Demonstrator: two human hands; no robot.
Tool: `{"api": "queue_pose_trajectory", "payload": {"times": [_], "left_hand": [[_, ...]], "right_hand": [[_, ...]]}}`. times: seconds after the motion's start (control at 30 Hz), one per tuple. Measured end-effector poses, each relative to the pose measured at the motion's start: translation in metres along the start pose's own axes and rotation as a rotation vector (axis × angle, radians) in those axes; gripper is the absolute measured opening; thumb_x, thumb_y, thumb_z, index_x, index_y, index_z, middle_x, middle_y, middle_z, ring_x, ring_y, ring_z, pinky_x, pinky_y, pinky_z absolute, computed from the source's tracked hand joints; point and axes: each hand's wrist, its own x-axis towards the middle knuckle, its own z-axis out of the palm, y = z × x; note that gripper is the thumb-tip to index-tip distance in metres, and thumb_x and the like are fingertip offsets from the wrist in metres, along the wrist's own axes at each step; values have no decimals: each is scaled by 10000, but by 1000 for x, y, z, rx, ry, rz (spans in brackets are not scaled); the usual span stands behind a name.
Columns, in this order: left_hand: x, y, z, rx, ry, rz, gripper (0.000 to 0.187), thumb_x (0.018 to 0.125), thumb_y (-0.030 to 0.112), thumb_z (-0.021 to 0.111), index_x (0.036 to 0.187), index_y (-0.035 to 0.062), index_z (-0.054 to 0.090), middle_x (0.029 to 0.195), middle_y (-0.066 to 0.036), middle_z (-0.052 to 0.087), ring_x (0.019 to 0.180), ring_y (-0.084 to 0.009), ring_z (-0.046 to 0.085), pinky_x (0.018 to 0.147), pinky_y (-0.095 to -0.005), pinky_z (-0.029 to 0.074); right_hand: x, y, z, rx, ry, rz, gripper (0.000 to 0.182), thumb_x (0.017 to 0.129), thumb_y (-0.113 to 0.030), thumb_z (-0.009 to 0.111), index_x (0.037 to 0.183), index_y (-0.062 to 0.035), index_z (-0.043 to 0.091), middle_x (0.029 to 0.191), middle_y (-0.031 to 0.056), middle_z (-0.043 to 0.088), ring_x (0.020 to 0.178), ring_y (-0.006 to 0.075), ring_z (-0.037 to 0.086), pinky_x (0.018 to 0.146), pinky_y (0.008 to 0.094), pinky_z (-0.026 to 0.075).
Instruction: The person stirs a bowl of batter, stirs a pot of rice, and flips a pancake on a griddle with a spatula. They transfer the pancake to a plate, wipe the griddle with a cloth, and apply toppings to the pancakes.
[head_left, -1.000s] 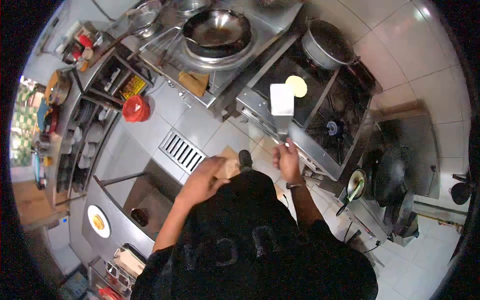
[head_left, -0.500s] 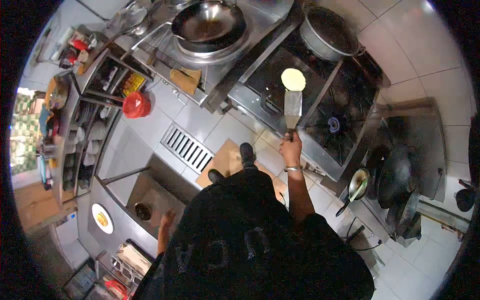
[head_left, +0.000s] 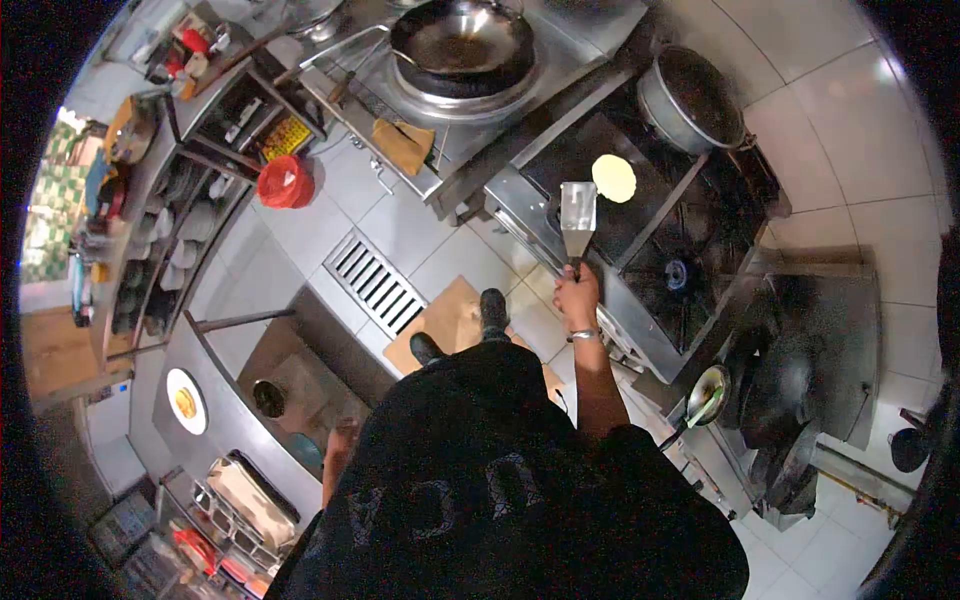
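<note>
My right hand is closed around the handle of a metal spatula, whose wide blade hangs over the front part of the griddle. Just right of the blade, and apart from it, a pale yellow pancake-like round lies flat on the dark griddle surface. My left hand is low at my left side, close to the steel counter. Its fingers are too small and blurred to make out.
A wok sits on the range at the top, with a folded brown cloth nearby. A large pot stands behind the burners; one burner glows blue. A small pan is at right, a white plate at left.
The spatula blade has moved left, away from the near edge of the yellow round. My view has shifted slightly, and the left hand now appears nearer my body.
</note>
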Motion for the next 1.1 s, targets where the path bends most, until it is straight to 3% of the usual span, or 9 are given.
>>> {"api": "queue_pose_trajectory", "payload": {"times": [0.13,0.23,0.4,0.5,0.53,0.57,0.8,1.0,1.1], "left_hand": [[-3,36,5,325,205,46,489,880,413,591,1139,-2,570,849,-56,643,717,-148,590,617,-308,470],[-16,70,4,97,242,91,503,872,439,591,1161,28,574,794,-44,619,677,-124,561,605,-284,465],[-30,86,8,-70,190,-31,423,868,373,620,1121,36,581,870,-48,625,707,-151,583,598,-283,476],[28,-60,-6,1057,273,1039,325,860,289,639,1076,54,575,801,-34,603,582,-128,534,500,-284,445],[11,-50,-5,509,140,538,325,862,291,634,1075,53,576,800,-35,604,584,-131,536,500,-286,446],[7,-36,-3,423,122,436,325,864,293,629,1074,52,576,798,-37,604,587,-134,538,501,-289,447],[-4,19,0,148,136,180,328,877,306,594,1070,41,580,790,-46,608,604,-155,552,502,-305,453],[-7,57,2,-192,176,-117,356,890,332,560,1077,30,580,803,-53,622,650,-187,585,547,-312,481],[-8,45,6,-73,212,19,396,886,365,566,1103,34,573,839,-41,634,687,-172,600,605,-284,486]], "right_hand": [[6,14,-12,-279,-186,-95,65,918,-136,523,908,-75,506,643,28,486,433,114,426,364,308,350],[42,50,-58,-852,255,-944,144,894,-190,540,888,-46,536,654,77,540,448,186,491,431,375,413],[-5,-12,-120,-1063,210,-675,285,876,-323,538,926,-46,585,581,95,582,475,251,562,478,400,457],[3,-12,-141,-833,104,-95,288,899,-318,494,979,-70,617,897,201,639,821,392,612,708,487,479],[14,-4,-143,-938,106,-206,300,870,-344,538,949,-64,612,718,131,604,610,288,573,553,412,455],[23,2,-147,-990,107,-261,310,855,-357,560,935,-61,610,628,97,586,504,237,554,476,375,443],[26,-34,-112,-1038,24,-543,332,845,-345,580,805,-19,626,530,82,554,411,183,530,396,345,411],[32,-62,-74,-1246,92,-452,311,847,-290,569,889,12,632,652,149,624,575,289,604,563,394,461],[-3,-107,-50,-1117,-237,-650,346,865,-350,509,954,-47,649,927,223,637,865,413,605,759,494,475]]}}
